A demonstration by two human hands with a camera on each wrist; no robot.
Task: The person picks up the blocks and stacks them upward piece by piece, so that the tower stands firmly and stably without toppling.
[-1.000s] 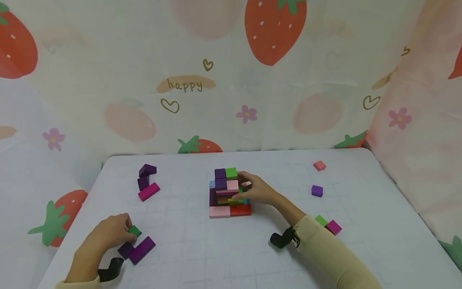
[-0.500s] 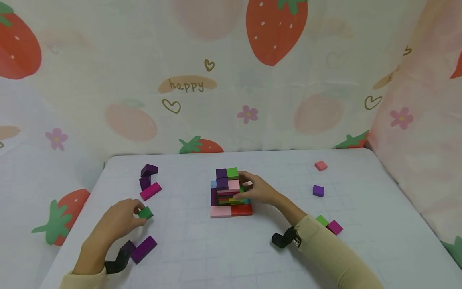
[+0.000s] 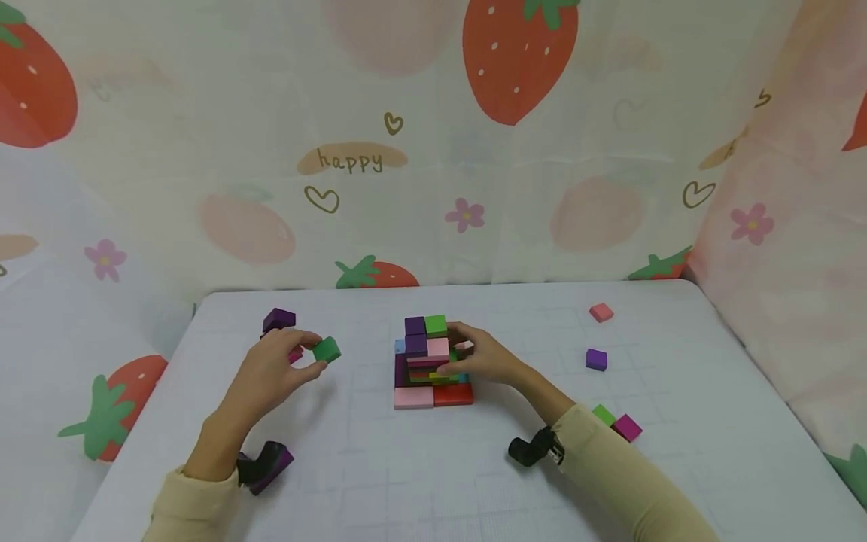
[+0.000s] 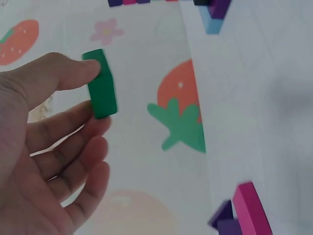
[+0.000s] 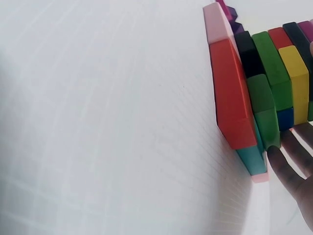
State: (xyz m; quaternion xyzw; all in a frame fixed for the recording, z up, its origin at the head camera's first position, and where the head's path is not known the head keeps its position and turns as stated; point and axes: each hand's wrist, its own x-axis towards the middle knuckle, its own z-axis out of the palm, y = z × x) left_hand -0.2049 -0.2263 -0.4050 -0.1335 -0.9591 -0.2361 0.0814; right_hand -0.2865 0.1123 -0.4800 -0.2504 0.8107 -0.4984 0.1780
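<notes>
At left, pinches an emerald-green block (image 3: 327,350) between thumb and fingertips of the left hand (image 3: 271,369), off the white tabletop (image 3: 379,474) and between two and three o'clock from the palm. Has a dark purple block (image 3: 279,319) at that hand's twelve o'clock, a magenta block (image 3: 295,354) half hidden by the fingers, and at six o'clock a plum block (image 3: 278,476) partly covered by the black wrist camera (image 3: 260,465). In the left wrist view, reveals the remaining fingers, loosely bent, hidden in the head view. Farther right, has a block tower (image 3: 416,345) at three o'clock from the emerald-green block, clearly apart. Curves thumb and fingers of the right hand (image 3: 484,357) round the tower's three-o'clock side. In the right wrist view, reveals a dark blue block (image 5: 285,119) within the tower, hidden in the head view, and fingertips touching a low green block (image 5: 264,103). Beyond the right hand, has a coral block (image 3: 601,312) toward two o'clock, a violet block (image 3: 597,359) at three, and a lime block (image 3: 602,415) beside a fuchsia block (image 3: 627,427) near four.
</notes>
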